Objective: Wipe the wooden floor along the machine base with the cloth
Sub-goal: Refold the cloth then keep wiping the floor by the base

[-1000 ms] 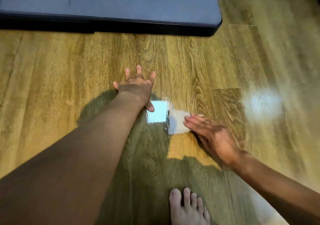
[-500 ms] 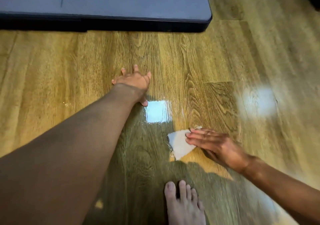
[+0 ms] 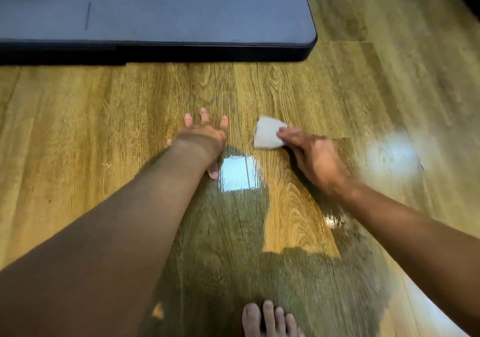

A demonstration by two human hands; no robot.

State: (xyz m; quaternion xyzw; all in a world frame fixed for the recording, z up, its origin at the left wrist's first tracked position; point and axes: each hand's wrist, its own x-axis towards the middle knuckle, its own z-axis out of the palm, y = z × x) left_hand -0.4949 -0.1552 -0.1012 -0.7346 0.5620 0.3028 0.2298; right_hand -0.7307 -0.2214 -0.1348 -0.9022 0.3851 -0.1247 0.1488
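Observation:
A small white cloth (image 3: 267,133) lies on the wooden floor (image 3: 104,118), pressed down under the fingertips of my right hand (image 3: 311,158). My left hand (image 3: 205,139) rests flat on the floor just left of the cloth, fingers spread, holding nothing. The dark grey machine base (image 3: 181,12) runs across the top of the view; its black front edge is a short stretch of floor beyond both hands.
A bare foot (image 3: 270,319) stands at the bottom edge, below the hands. Bright light reflections sit on the glossy planks between the hands and to the right. The base's rounded corner (image 3: 310,43) ends at the upper right, with more floor past it.
My right hand slid the cloth back toward me, then pushed it forward toward the machine base, level with my left hand. The left hand stayed planted.

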